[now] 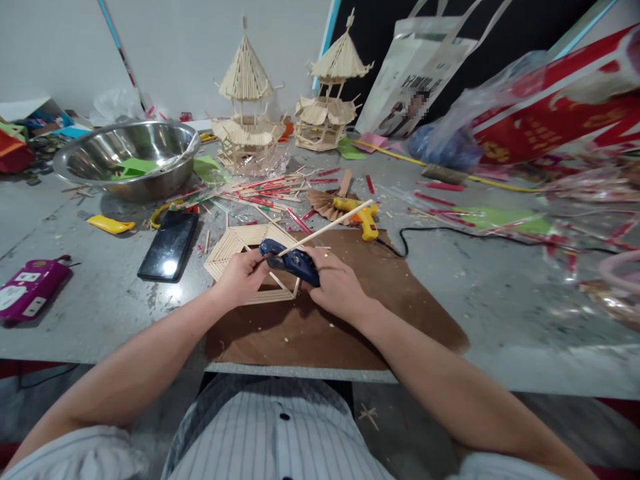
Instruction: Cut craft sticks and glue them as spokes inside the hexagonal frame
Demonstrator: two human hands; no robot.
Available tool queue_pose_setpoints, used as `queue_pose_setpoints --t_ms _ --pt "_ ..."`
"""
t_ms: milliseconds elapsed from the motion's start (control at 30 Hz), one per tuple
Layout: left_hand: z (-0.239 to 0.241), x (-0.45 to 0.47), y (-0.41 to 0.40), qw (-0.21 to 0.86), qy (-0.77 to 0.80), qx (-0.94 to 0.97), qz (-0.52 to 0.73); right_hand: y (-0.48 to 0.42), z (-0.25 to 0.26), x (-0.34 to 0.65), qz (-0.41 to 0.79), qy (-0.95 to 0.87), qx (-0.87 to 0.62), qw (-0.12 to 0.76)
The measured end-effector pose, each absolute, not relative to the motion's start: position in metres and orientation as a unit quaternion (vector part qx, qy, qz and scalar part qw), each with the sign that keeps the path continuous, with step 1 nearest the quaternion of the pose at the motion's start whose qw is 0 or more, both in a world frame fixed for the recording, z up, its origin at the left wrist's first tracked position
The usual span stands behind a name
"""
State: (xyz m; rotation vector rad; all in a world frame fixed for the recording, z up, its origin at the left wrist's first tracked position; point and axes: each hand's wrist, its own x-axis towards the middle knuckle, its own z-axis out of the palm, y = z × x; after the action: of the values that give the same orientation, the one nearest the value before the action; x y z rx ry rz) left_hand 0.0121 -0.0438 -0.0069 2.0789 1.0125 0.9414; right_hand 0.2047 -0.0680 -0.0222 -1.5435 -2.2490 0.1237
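My right hand [336, 283] is closed around a blue cutter [293, 261] whose jaws meet a long thin wooden stick [327, 229]. The stick slants up to the right over the brown board [360, 313]. My left hand [243, 275] is pinched at the stick's near end, right beside the cutter's tip. Under both hands lies a flat hexagonal frame of wooden sticks [240, 245], resting partly on the board.
A yellow glue gun [361, 215] with a black cord lies behind the board. A black phone [169, 245], a steel bowl [127, 160], loose red and wooden sticks [270, 190], two stick pagodas [245, 107] [333, 93], a purple power strip [27, 288] and plastic bags at the right surround me.
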Motion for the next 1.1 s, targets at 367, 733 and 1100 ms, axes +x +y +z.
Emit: queue_pose_setpoints --t_ms 367,733,1100 --pt "-0.0066 0.0149 -0.0442 0.366 0.366 0.773 0.366 -0.0674 -0.0215 0.2061 0.042 -0.791 -0.577 0.201" --pt "-0.0028 0.0184 -0.0484 0.413 0.388 0.737 0.368 -0.0687 -0.0174 0.2056 0.049 -0.785 -0.585 0.198" --pt "-0.0080 0.0197 -0.0475 0.421 0.386 0.730 0.376 -0.0686 -0.0152 0.2054 0.040 -0.789 -0.583 0.187"
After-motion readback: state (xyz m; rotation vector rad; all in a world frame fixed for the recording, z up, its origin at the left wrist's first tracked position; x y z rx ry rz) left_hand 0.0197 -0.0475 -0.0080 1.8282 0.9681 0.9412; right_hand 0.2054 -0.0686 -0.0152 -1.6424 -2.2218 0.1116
